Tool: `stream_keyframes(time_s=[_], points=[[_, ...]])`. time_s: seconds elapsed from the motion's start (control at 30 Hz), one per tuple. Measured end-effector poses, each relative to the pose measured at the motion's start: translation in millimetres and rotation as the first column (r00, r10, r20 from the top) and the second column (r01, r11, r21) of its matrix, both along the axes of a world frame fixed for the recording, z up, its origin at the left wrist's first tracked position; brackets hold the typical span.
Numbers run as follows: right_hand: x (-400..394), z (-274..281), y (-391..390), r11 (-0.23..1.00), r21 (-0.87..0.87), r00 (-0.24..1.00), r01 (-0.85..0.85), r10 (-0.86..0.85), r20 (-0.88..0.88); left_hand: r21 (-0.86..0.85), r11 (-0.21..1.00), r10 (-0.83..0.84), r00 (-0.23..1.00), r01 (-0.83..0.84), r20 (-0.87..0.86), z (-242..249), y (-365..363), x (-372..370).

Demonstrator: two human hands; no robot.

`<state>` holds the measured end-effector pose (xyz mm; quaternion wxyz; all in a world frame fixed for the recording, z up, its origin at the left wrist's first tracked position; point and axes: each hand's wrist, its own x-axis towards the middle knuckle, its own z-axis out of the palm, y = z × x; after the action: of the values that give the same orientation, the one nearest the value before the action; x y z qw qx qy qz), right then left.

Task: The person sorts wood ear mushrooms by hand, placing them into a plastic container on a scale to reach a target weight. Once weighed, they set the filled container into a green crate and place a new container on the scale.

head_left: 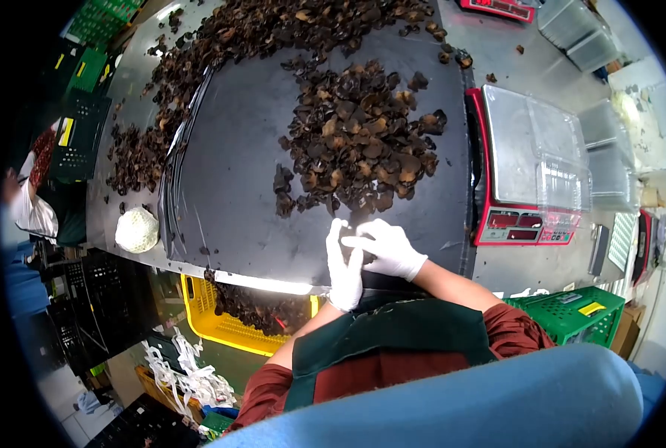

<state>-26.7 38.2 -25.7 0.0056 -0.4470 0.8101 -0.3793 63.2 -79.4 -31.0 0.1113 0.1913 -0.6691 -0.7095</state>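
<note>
Both my hands wear white gloves and meet at the near edge of the dark mat [243,149]. My left hand [344,269] is closed, its fingers pointing up the mat. From the right, my right hand [390,252] reaches across with bent fingers touching the left ones. Between them shows a dark brown wood ear mushroom [358,254], partly covered by the fingers. Just beyond my fingertips lies a loose heap of dark brown wood ear mushrooms [355,134]. A bigger heap of mushrooms [295,26] spreads along the far side.
On the right stands a red scale [493,224] with clear plastic boxes [564,183] on it. A yellow crate [198,313] of dark pieces sits below the table edge at left. A green crate [579,317] is at right; a white netted ball [137,230] lies left.
</note>
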Motion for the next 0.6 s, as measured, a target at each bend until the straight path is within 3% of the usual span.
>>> stream_keyframes(time_s=[0.13,0.2,0.27,0.3,0.33,0.4,0.43,0.5,0.57,0.6], points=[[-3.5,20.8,1.4,0.983,-0.166,0.928,0.081,-0.014,0.372,0.268,0.963,0.032,0.999,-0.034,0.014,17.9,0.1,-15.6],[0.9,13.4,0.0,0.917,-0.313,0.688,0.247,0.062,0.723,0.416,0.904,0.113,0.994,-0.1,-0.006,18.4,2.6,-24.2],[-2.7,22.0,1.4,0.854,-0.354,0.341,0.382,0.225,0.913,0.538,0.837,0.096,0.995,-0.101,0.038,33.9,1.2,-35.8],[-4.9,25.2,2.7,0.821,-0.35,0.148,0.452,0.317,0.937,0.654,0.757,-0.015,1.0,0.016,-0.007,50.1,-2.9,-39.3],[-9.0,25.3,5.2,0.811,-0.31,-0.009,0.496,0.362,0.932,0.588,0.809,0.014,1.0,-0.004,-0.013,47.3,0.3,-40.5],[-9.5,28.2,4.0,0.77,-0.271,-0.101,0.578,0.397,0.912,0.445,0.894,0.07,0.997,-0.047,-0.035,38.8,9.0,-42.7],[-9.6,32.3,4.7,0.76,-0.254,-0.138,0.598,0.41,0.902,0.466,0.884,0.065,0.997,-0.036,-0.047,46.2,11.0,-44.1],[-9.1,40.1,6.3,0.741,-0.218,-0.21,0.635,0.437,0.875,0.631,0.775,0.01,1.0,0.007,-0.023,54.7,5.5,-46.9],[-11.7,37.3,14.0,0.798,-0.1,-0.378,0.595,0.387,0.841,0.799,0.601,-0.025,1.0,0.027,-0.015,59.6,-5.1,-49.0],[-11.4,17.0,20.1,0.793,-0.299,-0.279,0.531,0.497,0.822,0.554,0.83,-0.056,0.998,0.062,-0.028,52.0,-4.7,-47.1]])
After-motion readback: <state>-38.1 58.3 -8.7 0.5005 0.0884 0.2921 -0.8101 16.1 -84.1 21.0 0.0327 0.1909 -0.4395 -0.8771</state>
